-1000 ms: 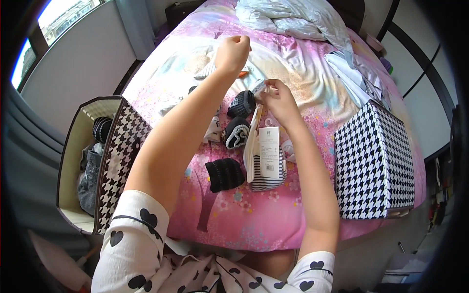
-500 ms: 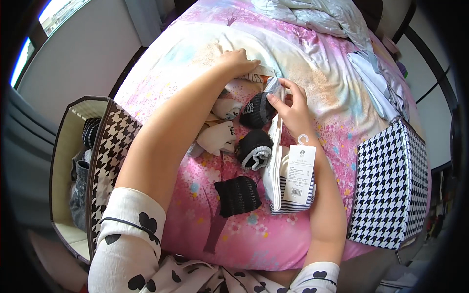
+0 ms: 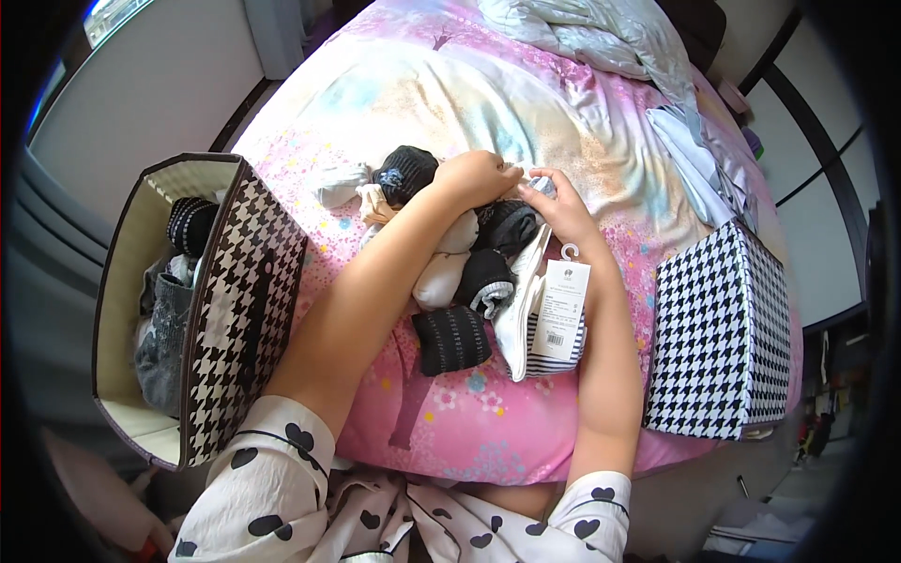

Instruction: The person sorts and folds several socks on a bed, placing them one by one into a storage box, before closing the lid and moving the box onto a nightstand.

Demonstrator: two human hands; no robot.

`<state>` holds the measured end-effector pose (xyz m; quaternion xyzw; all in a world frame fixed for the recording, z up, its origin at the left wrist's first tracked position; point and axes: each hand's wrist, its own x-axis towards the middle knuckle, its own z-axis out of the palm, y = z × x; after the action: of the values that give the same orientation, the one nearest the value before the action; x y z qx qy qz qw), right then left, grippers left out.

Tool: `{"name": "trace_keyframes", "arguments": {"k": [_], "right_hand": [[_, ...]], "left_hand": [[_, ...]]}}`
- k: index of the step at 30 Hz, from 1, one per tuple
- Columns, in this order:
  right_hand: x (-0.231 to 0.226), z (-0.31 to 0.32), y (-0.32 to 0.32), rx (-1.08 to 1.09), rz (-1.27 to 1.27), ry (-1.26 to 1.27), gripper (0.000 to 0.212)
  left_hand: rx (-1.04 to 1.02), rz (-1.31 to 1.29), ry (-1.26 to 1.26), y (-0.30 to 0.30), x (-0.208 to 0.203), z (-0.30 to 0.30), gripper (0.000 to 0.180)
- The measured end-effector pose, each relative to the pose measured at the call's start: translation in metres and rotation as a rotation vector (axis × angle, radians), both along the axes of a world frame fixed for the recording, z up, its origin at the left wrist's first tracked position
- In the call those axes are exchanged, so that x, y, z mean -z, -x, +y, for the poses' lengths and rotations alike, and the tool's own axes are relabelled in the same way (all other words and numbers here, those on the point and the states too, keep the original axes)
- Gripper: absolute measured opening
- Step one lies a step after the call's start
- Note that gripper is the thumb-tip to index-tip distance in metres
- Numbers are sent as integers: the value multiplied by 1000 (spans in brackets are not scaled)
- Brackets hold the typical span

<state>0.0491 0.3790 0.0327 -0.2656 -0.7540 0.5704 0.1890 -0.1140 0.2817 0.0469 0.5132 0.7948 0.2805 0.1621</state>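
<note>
Fingers curled: left hand [image 3: 481, 176], right hand [image 3: 556, 202] pinch grey sock [image 3: 537, 185] | two houndstooth boxes [image 3: 246, 310] (rolled socks between)

Layout: sock pile mid-bed, a box on each side.
Rolled socks [image 3: 450, 281] lie on the bed [image 3: 450, 103]; tagged sock pack [image 3: 549, 314] just right of them. Open box [image 3: 202, 300] at the bed's left edge, socks inside; closed box [image 3: 718, 342] on the right. Crumpled bedding [image 3: 601, 42] behind. Left hand [image 3: 479, 176] and right hand [image 3: 561, 205] meet at the pile's far side.
</note>
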Motion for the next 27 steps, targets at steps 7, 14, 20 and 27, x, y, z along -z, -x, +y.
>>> {"name": "trace_keyframes", "arguments": {"k": [7, 14, 20, 27], "right_hand": [[-42, -28, -42, -10, -156, 52, 34], [-9, -41, -80, 183, 252, 541, 36], [11, -70, -67, 224, 299, 136, 25], [-43, -82, -119, 403, 554, 360, 23]], "left_hand": [[115, 13, 85, -19, -29, -40, 48], [295, 11, -34, -33, -7, -50, 35], [298, -122, 39, -55, -4, -72, 38], [208, -230, -97, -26, 3, -101, 48]]}}
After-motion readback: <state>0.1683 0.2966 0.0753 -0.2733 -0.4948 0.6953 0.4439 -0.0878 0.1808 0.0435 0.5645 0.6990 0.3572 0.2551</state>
